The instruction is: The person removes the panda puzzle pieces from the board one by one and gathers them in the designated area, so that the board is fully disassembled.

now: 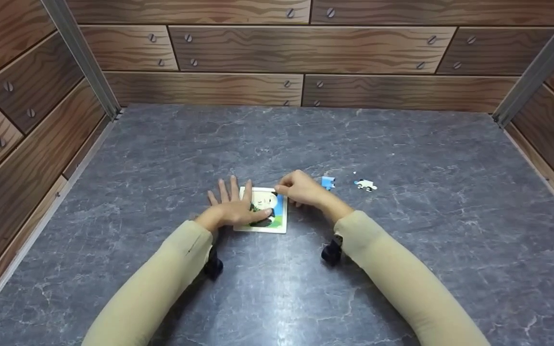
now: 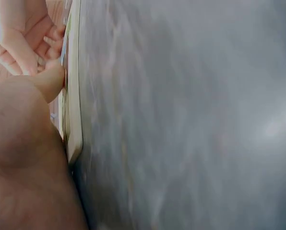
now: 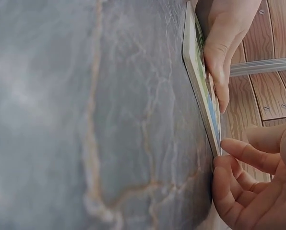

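Head view: left hand (image 1: 231, 211), fingers outstretched, lies across the panda puzzle (image 1: 264, 199), presumably steadying it; right hand (image 1: 304, 189) meets its far-right corner, whether grasping cannot be told.

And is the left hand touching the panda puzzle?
Touching: the right wrist view shows the left hand with its thumb against the face of the panda puzzle.
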The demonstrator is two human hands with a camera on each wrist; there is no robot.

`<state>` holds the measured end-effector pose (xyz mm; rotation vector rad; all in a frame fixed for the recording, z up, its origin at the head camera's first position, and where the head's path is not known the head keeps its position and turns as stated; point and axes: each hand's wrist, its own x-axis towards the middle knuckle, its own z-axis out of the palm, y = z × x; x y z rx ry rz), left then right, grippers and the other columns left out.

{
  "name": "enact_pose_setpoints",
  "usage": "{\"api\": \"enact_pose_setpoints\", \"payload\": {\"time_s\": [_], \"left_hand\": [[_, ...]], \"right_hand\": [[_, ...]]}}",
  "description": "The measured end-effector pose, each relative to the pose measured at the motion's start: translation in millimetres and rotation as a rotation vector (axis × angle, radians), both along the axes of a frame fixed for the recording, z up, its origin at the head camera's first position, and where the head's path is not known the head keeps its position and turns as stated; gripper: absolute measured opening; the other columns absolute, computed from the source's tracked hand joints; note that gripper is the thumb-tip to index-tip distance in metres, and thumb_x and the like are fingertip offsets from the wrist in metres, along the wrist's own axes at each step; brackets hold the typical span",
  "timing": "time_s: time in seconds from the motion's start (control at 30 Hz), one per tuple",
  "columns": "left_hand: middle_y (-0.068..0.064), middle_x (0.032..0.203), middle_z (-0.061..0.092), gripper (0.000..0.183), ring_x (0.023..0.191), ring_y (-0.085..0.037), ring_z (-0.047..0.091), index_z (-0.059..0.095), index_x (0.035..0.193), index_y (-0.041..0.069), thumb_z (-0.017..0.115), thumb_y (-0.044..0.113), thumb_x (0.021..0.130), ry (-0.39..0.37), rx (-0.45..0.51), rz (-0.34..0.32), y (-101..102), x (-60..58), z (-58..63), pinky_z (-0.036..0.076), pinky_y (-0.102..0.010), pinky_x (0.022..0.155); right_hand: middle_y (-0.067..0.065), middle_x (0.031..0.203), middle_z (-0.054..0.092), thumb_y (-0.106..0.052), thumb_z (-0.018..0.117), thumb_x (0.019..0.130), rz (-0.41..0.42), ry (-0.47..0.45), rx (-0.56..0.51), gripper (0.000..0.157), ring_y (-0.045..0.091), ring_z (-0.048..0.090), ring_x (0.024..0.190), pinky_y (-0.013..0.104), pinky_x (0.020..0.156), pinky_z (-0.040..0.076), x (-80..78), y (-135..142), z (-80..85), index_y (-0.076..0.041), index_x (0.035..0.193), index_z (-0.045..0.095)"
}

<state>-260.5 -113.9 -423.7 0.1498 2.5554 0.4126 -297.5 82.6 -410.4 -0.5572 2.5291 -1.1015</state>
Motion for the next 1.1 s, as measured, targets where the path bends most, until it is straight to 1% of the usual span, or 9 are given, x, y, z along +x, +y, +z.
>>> {"api": "enact_pose_setpoints", "payload": {"time_s": [0.07,0.17,0.33,0.53,0.67,0.9,1.1], "left_hand": [[-0.014,0.143,-0.037,0.106,0.124,-0.037,-0.039,-0.016,0.147,0.024,0.036,0.082,0.075,0.003,-0.013,0.008,1.2,-1.5,-4.0,-0.021,-0.065,0.094],[-0.013,0.143,-0.038,0.109,0.124,-0.036,-0.039,-0.016,0.147,0.026,0.036,0.085,0.072,0.013,-0.026,0.024,1.7,-4.2,-8.0,-0.022,-0.065,0.093],[-0.012,0.143,-0.038,0.108,0.124,-0.036,-0.039,-0.014,0.147,0.028,0.038,0.084,0.072,0.027,-0.023,0.044,2.5,-4.1,-8.0,-0.023,-0.064,0.093],[-0.011,0.143,-0.037,0.106,0.124,-0.034,-0.039,-0.012,0.148,0.029,0.04,0.083,0.072,0.026,-0.011,0.059,4.2,-0.9,-6.7,-0.025,-0.062,0.093],[-0.01,0.143,-0.037,0.106,0.125,-0.033,-0.039,-0.012,0.148,0.029,0.04,0.083,0.073,0.03,-0.009,0.059,4.9,0.6,-5.0,-0.025,-0.062,0.093],[-0.01,0.144,-0.036,0.106,0.126,-0.033,-0.038,-0.012,0.147,0.03,0.039,0.083,0.072,0.021,-0.021,0.062,5.3,-0.5,-4.6,-0.023,-0.062,0.095],[-0.014,0.147,-0.031,0.105,0.129,-0.035,-0.033,-0.009,0.149,0.025,0.038,0.081,0.075,0.048,-0.002,0.044,2.8,3.5,-1.7,-0.021,-0.063,0.096]], "right_hand": [[0.006,0.057,0.052,-0.02,0.055,0.094,0.008,0.003,-0.001,0.025,0.014,0.048,0.048,0.026,0.044,0.043,0.7,0.2,-0.5,0.0,0.093,0.07],[0.007,0.058,0.053,-0.021,0.055,0.094,0.011,-0.001,0.0,0.025,0.013,0.048,0.048,0.025,0.044,0.043,0.7,-0.4,0.7,0.0,0.095,0.07],[0.004,0.062,0.053,-0.021,0.054,0.094,0.005,-0.007,0.018,0.025,0.013,0.048,0.05,0.025,0.045,0.042,0.1,-3.0,0.8,0.0,0.096,0.067],[0.0,0.066,0.049,-0.02,0.054,0.093,-0.02,-0.016,0.033,0.019,0.012,0.045,0.052,0.024,0.046,0.04,0.3,-4.9,-2.2,-0.004,0.085,0.058],[0.001,0.066,0.047,-0.019,0.054,0.093,-0.034,-0.024,0.013,0.017,0.012,0.044,0.053,0.024,0.046,0.04,0.4,-4.6,-1.9,-0.005,0.083,0.055],[0.003,0.067,0.051,-0.015,0.054,0.093,-0.042,-0.031,-0.061,0.013,0.013,0.048,0.054,0.025,0.046,0.042,0.0,-2.2,-2.1,-0.004,0.086,0.057],[0.005,0.075,0.057,-0.008,0.055,0.091,-0.048,-0.027,-0.104,0.008,0.013,0.052,0.054,0.024,0.046,0.043,-1.2,-1.1,-6.1,-0.002,0.089,0.06]]}}
